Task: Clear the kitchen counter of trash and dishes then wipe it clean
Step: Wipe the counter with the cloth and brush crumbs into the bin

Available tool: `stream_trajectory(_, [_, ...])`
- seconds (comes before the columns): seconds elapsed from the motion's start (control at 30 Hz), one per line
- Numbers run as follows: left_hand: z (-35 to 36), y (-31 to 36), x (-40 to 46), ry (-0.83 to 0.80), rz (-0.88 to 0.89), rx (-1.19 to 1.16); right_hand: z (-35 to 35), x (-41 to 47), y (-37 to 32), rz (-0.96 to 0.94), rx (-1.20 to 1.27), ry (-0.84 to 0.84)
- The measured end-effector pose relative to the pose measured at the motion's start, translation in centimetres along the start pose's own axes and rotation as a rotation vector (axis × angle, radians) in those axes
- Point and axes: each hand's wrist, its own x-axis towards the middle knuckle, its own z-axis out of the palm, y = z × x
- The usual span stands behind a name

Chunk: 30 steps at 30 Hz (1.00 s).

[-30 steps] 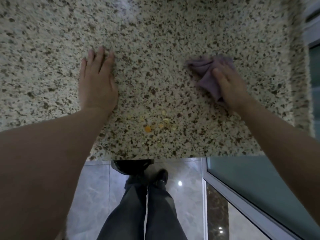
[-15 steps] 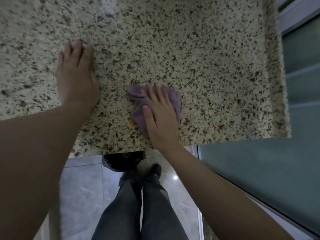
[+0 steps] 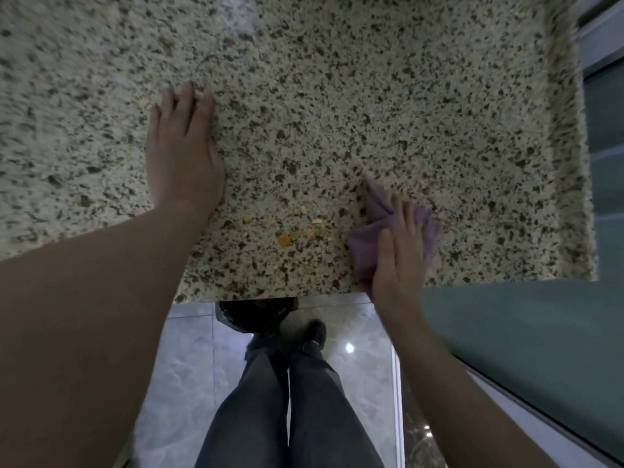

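Note:
My right hand [image 3: 400,258] presses flat, fingers straight, on a crumpled purple cloth [image 3: 369,231] near the front edge of the speckled granite counter [image 3: 371,96]. Left of the cloth lie several yellow and orange food crumbs [image 3: 285,239]. My left hand [image 3: 184,153] rests flat on the counter, palm down, farther back and to the left of the crumbs.
A dark round bin [image 3: 256,314] sits on the tiled floor below the counter's front edge, by my legs [image 3: 287,410]. The counter's right edge [image 3: 580,163] meets a teal glass panel [image 3: 540,332] with a pale frame.
My right hand has slid the cloth to the right, uncovering the crumbs it was over half a second ago. My left hand has stayed flat on the counter.

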Motion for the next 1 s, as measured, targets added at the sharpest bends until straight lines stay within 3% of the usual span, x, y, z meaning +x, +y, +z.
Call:
stream_trajectory(0.17, [0.2,0.0,0.1,0.011,-0.013,-0.006,5.3,-2.5,-4.1,-0.186,-0.045,-0.213])
stream_trajectory(0.3, [0.4,-0.3,0.3,-0.003,-0.006,0.015,9.0,-3.4,-7.5,-0.324,-0.271,-0.279])
stream_trajectory(0.47, [0.6,-0.4,0.5,0.0,0.009,-0.005,10.9,-3.3,-8.6,-0.452,-0.45,-0.298])
stream_trajectory(0.83, [0.3,-0.2,0.3,-0.026,0.005,0.005,11.7,-3.2,-7.8,-0.59,-0.479,-0.29])
stream_trajectory(1.0, [0.6,-0.5,0.2,-0.018,0.016,-0.008,12.1,-3.3,-7.9,-0.56,-0.505,-0.247])
